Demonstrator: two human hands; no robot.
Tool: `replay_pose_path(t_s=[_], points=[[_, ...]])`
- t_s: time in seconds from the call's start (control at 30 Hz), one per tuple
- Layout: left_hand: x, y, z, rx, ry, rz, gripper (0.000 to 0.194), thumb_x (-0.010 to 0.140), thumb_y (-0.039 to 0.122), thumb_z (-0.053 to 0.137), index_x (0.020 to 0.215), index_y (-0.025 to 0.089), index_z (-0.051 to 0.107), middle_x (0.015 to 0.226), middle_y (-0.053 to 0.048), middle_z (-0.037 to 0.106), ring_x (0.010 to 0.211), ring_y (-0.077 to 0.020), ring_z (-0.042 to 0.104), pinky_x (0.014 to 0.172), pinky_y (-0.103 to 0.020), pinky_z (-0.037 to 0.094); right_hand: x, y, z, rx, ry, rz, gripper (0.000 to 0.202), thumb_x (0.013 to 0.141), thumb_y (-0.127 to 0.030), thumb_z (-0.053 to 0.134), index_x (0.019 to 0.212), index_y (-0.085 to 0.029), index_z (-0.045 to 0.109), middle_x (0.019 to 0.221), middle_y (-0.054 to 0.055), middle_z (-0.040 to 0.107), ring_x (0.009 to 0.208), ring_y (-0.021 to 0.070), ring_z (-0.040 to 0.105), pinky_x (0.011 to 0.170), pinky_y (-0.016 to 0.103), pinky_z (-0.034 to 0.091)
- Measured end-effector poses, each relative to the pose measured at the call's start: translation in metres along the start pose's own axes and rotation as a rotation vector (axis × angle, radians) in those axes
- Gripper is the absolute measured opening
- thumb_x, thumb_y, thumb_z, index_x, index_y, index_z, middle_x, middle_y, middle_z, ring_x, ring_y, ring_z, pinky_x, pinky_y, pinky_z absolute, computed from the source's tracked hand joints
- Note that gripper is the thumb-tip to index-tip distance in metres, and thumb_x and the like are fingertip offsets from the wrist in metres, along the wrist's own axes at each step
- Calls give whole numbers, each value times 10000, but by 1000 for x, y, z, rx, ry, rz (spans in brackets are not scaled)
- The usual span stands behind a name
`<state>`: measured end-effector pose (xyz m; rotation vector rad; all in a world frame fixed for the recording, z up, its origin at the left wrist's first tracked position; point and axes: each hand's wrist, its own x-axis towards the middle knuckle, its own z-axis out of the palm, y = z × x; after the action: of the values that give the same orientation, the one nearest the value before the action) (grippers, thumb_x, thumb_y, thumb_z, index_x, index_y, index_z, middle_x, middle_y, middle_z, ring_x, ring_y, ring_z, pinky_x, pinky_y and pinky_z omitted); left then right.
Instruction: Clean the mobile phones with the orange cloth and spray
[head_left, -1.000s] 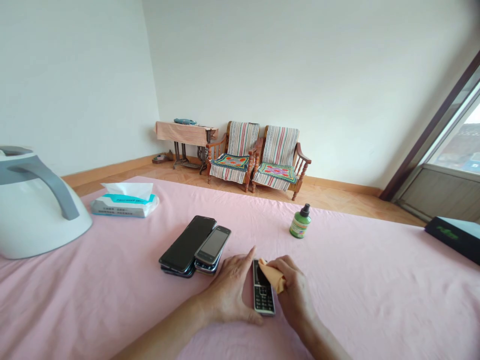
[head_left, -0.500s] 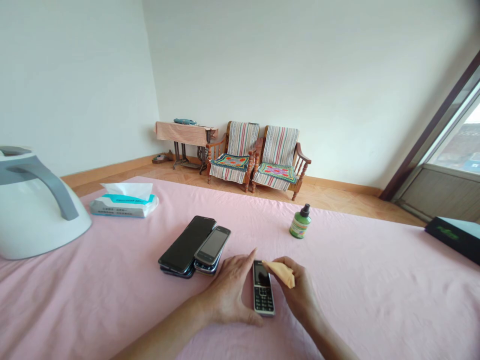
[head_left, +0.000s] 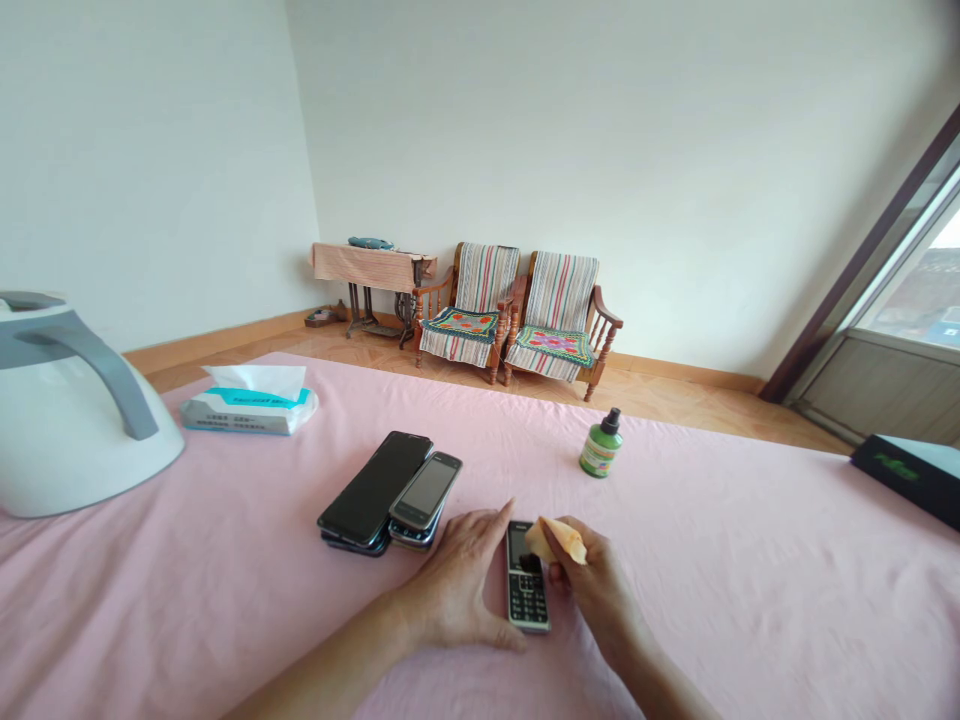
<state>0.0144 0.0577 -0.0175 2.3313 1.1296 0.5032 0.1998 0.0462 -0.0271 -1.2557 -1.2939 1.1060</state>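
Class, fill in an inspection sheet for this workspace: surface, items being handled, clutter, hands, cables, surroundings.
Surface: pink cloth, creased.
Items being handled: keypad phone, lying face up; yellow cloth, partly hiding its screen.
Clutter: large phone stack beside smaller phone stack; tissue pack; green bottle, upright; white-and-grey jug; black box.
Hands: left hand spread beside the keypad phone; right hand gripping the yellow cloth.
Cables: nothing seen.
Surroundings: two wooden armchairs; draped side table; pale walls.

Two phone stacks (head_left: pixel 375 492) (head_left: pixel 426 498), one phone (head_left: pixel 528 595), one cloth (head_left: pixel 559 541), one bottle (head_left: pixel 599 449), one kettle (head_left: pixel 67 420), one tissue pack (head_left: pixel 249 408), one box (head_left: pixel 909 476), two chairs (head_left: pixel 469 320) (head_left: pixel 559 315)
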Motion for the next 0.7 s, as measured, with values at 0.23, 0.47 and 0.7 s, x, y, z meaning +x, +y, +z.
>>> replay_pose_path(t_s=[0.23, 0.47, 0.7], points=[[0, 0, -1, -1, -16, 4, 1213, 518, 603, 760, 1470, 211, 119, 1453, -152, 323, 1310, -375, 287, 1071, -525, 215, -5, -6, -10, 184, -67, -5, 304, 770, -450, 638, 769, -148, 607, 634, -24, 471, 593, 102, 401, 553, 211, 336], [-1, 2, -2, 18, -18, 6, 1197, 534, 592, 755, 1470, 207, 116, 1446, -146, 333, 1307, -363, 293, 1074, -517, 216, -2, 1, -9, 54, 19, 4, 268, 749, -412, 644, 791, -148, 634, 585, -41, 456, 543, 92, 385, 511, 202, 313], [-1, 1, -2, 21, -23, -1, 1203, 533, 585, 756, 1470, 201, 107, 1449, -149, 327, 1311, -361, 283, 1077, -516, 209, 1, 4, -5, -63, 57, -37, 325, 775, -451, 562, 687, -145, 625, 519, -33, 457, 467, 100, 394, 459, 216, 296]])
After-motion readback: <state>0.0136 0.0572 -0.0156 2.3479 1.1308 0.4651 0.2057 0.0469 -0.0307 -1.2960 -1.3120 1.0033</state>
